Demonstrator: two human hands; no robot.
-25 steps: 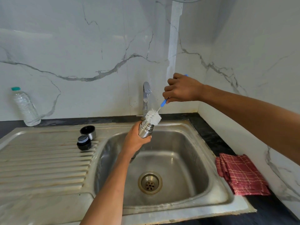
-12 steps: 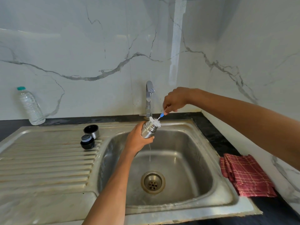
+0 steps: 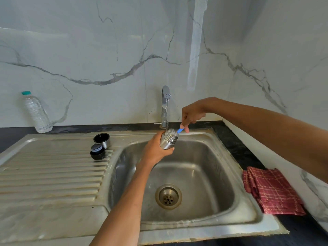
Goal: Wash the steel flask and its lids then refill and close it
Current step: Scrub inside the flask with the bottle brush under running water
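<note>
A: Over the far left part of the sink basin (image 3: 204, 174), under the tap (image 3: 166, 103): steel flask (image 3: 168, 140), tilted, mouth up and to the right, gripped round its body by the left hand (image 3: 156, 151). A thin stream of water runs from the tap to the flask's mouth.

B: Right hand?

A: Right hand (image 3: 191, 115) pinches the blue handle of a bottle brush (image 3: 180, 130); only the handle shows at the flask mouth, bristles not visible.

B: Lids?

A: On the ribbed drainboard (image 3: 53, 174), left of the basin: steel cup lid (image 3: 102, 140), open side up, farther; black stopper (image 3: 97, 152) just nearer it.

B: Surroundings?

A: Clear plastic water bottle (image 3: 36, 112) far left against the marble wall; folded red checked cloth (image 3: 273, 190) on the dark counter, right of the sink.
</note>
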